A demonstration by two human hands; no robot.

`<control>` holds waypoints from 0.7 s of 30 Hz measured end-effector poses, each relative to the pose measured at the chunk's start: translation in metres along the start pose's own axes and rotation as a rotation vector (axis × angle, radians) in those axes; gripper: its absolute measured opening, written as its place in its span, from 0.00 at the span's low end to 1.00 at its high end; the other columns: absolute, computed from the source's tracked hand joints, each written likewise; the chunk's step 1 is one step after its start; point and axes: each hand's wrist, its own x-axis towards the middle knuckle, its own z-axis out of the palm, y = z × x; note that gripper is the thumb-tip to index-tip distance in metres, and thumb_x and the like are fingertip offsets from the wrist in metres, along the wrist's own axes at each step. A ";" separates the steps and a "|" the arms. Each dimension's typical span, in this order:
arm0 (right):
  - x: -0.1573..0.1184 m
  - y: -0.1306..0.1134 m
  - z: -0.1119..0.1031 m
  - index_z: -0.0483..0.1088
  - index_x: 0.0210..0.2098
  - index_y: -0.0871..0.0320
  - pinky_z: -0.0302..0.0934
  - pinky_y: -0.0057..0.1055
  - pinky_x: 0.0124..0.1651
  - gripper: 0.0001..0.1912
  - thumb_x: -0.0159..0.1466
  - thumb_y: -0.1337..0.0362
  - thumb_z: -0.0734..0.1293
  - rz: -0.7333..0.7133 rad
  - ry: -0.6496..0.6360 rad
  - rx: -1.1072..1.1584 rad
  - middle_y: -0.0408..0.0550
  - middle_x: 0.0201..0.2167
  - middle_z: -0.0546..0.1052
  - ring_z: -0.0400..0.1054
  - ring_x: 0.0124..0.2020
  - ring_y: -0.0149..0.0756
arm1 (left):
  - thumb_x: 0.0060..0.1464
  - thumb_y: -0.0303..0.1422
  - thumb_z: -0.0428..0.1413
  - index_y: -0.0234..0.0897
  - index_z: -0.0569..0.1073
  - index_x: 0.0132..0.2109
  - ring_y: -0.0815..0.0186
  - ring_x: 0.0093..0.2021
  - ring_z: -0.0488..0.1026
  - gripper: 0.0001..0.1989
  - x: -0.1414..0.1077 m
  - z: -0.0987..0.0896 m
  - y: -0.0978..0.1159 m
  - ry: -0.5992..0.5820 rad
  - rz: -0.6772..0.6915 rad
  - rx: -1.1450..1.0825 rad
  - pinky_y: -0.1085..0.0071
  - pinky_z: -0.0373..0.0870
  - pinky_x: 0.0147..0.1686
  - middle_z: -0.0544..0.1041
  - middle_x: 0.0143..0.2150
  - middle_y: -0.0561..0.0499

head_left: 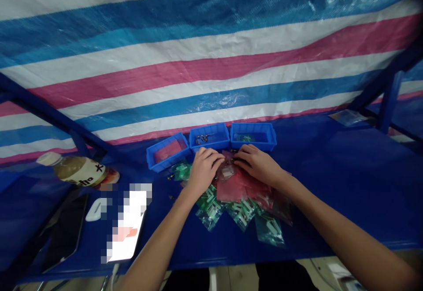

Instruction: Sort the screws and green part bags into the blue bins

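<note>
Over the heap on the blue table, my left hand (205,167) has its fingers pinched on the left edge of a small clear reddish bag (226,170). My right hand (254,161) pinches the same bag from the right, its fingertips close to the left ones. Beneath and in front of both hands lie pink bags (234,187) and several green bags with pale strips (243,211). Three blue bins stand behind: the left one (158,165) holds pink bags, the middle one (209,144) small metal parts, the right one (264,143) a few green pieces.
At the left are a lying drink bottle (79,172), a white case (94,209), a lit phone (127,229) with a cable and a dark tablet-like device (66,233). A flat plastic bag (348,117) lies at the back right. A striped sheet (198,75) hangs behind the table (346,185).
</note>
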 end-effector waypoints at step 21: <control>-0.002 0.000 -0.006 0.72 0.51 0.57 0.64 0.37 0.47 0.15 0.71 0.60 0.59 -0.013 -0.042 -0.059 0.53 0.43 0.72 0.66 0.47 0.43 | 0.59 0.39 0.57 0.43 0.72 0.57 0.56 0.50 0.65 0.19 0.013 -0.029 -0.042 0.060 -0.072 0.212 0.56 0.63 0.53 0.74 0.51 0.47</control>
